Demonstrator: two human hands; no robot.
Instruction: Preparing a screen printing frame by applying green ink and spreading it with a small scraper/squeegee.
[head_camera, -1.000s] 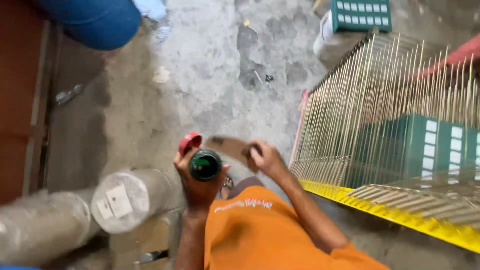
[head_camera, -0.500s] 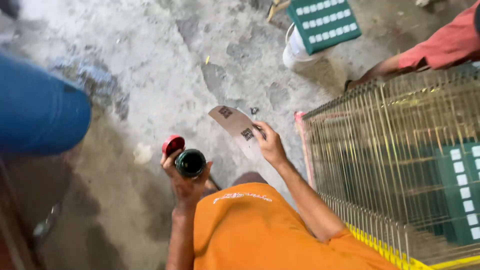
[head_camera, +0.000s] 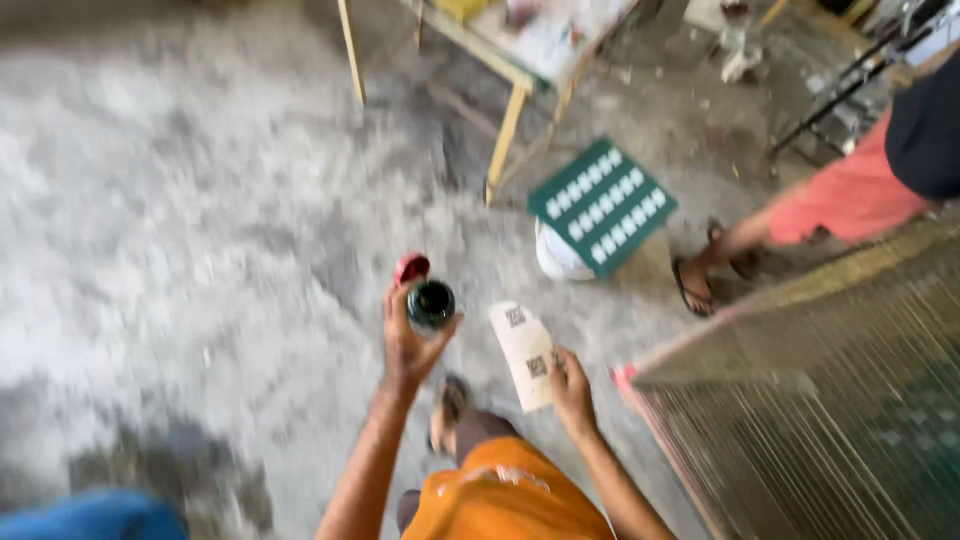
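Note:
My left hand (head_camera: 408, 345) grips a dark green bottle (head_camera: 431, 303) seen from above, with a red cap (head_camera: 411, 268) held against its far side. My right hand (head_camera: 571, 386) holds a pale card (head_camera: 524, 351) with small dark printed squares, its long side pointing away from me. Both hands are raised in front of my orange shirt (head_camera: 505, 495), about a hand's width apart. The picture is blurred by motion.
Rough grey concrete floor (head_camera: 180, 230). A wire cage (head_camera: 830, 400) with a yellowish frame stands at the right. A green patterned box (head_camera: 602, 205) rests on a white bucket (head_camera: 556, 258). Another person's sandalled foot (head_camera: 692, 285) and red shorts (head_camera: 850, 195) are beyond. Wooden table legs (head_camera: 505, 140) at top.
The view has swung forward and right: the cage slid lower right, the green box and the other person's leg came nearer. My hands keep their hold on bottle and card.

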